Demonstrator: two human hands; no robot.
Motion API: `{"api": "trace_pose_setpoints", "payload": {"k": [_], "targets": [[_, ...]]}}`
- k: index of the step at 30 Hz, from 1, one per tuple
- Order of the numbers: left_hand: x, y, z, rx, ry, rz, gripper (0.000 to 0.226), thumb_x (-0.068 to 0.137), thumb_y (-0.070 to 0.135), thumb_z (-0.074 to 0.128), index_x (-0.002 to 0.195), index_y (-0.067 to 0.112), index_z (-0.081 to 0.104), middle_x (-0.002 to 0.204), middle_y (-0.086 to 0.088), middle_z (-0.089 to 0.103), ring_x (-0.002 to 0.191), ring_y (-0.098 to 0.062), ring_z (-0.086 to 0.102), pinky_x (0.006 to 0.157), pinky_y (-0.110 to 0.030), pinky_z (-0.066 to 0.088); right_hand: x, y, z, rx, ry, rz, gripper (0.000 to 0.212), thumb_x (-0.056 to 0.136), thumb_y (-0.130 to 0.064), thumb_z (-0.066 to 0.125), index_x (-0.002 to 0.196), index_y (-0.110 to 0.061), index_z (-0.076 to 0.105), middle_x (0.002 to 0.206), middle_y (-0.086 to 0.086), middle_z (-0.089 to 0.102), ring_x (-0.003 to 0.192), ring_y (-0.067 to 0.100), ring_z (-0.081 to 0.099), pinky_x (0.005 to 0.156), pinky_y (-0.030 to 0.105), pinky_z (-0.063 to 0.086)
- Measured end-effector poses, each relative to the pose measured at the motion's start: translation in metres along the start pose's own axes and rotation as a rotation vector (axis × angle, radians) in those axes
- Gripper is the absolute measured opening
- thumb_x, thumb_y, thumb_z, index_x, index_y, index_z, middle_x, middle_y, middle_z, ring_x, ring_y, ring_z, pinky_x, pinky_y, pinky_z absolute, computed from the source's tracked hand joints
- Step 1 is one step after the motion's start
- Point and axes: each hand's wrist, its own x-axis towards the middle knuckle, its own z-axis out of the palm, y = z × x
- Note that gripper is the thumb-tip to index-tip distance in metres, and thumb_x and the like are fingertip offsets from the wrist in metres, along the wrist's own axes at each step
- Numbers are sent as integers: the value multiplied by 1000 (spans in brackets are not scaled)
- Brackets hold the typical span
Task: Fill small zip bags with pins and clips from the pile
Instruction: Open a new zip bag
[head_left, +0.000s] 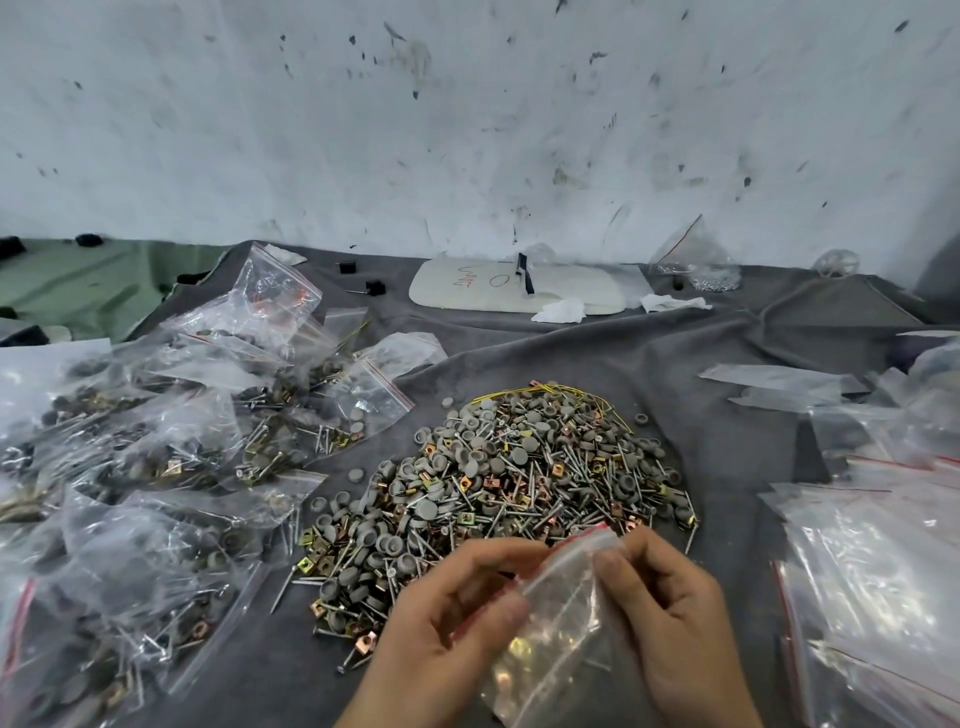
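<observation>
Both hands sat low and close together, knuckles up and fingers curled. The left hand (452, 618) pinched the left side of one small clear zip bag (556, 639) between thumb and fingertips. The right hand (670, 613) pinched the right side, up at the bag's red-striped mouth. The bag hung between and below the two hands. A few thin pins and a brass-coloured glint showed through the film, but I could not tell whether they were inside it or under it. One pile (519, 483) of grey caps, steel pins and square brass and copper clips lay on the grey cloth (675, 364) just beyond the fingertips, with yellow wire along its far edge. Filled bags (156, 441) were heaped to the left of the left hand, too overlapped to count. Flat empty bags (883, 571) were stacked to the right of the right hand. Well beyond the pile lay one white pad (519, 286) with red handwritten marks. One mark was a loop like an "O"; the rest were not legible. Two small black pieces (374, 286) lay just left of the pad. Two crumpled white tissues (561, 310) lay by its near right edge.
</observation>
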Motion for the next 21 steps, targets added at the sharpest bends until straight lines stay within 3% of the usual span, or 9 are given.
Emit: {"api": "trace_pose_setpoints", "payload": {"k": [2,6,8,11,12,15,16,19,21], "targets": [[-1,0,2,9,-3,-7,34,77,31,69,110,28,70,98,-8,73,89,-17,70,78,-21,53,-1,3,-1,-8,-12,0,19,71,-32,65,60,-17,62,49,6,52,44,9,44,41,16,33],[-2,4,2,-23,9,-99,53,68,37,77,115,15,64,73,-9,71,65,-11,67,60,-15,48,-2,6,-4,57,19,28,18,70,-28,66,58,-15,62,48,3,50,44,9,43,41,15,33],[-2,3,-2,-23,-35,-162,54,67,40,79,115,20,66,75,-7,71,69,-13,68,63,-16,48,-3,8,-5,98,63,27,18,69,-26,66,57,-14,61,47,3,49,44,7,42,41,14,33],[2,3,-11,33,-117,-229,36,69,40,78,103,28,75,82,-7,73,76,-20,67,70,-22,48,-4,15,-5,138,94,35,21,77,-19,70,57,-14,63,48,3,51,44,6,44,42,13,35],[3,4,-14,62,-147,-237,31,70,43,79,96,27,77,80,-5,71,74,-22,63,69,-27,45,-5,18,-5,138,85,41,24,79,-21,75,59,-14,64,49,4,52,44,7,45,42,13,36],[4,6,-22,82,-192,-223,32,71,53,79,82,24,75,71,-1,62,67,-19,53,62,-27,38,-4,20,-6,169,72,106,44,57,-52,82,61,-12,64,51,6,53,46,11,47,43,15,39],[4,6,-25,90,-190,-215,33,71,55,78,81,23,75,71,-2,62,68,-19,54,62,-27,40,-2,22,-9,170,87,111,43,60,-51,81,62,-12,63,53,7,53,47,12,47,44,16,40],[4,9,-37,121,-215,-165,41,76,58,71,85,18,73,75,-12,63,70,-22,55,65,-29,41,13,22,-14,30,139,46,13,83,-20,69,71,-17,67,59,2,59,54,8,53,50,16,44],[4,12,-43,127,-219,-131,45,80,55,68,85,10,70,75,-17,60,68,-20,51,62,-26,37,26,26,-15,-198,124,5,19,85,-8,66,79,-26,70,71,-5,67,63,3,59,61,16,47]]}}
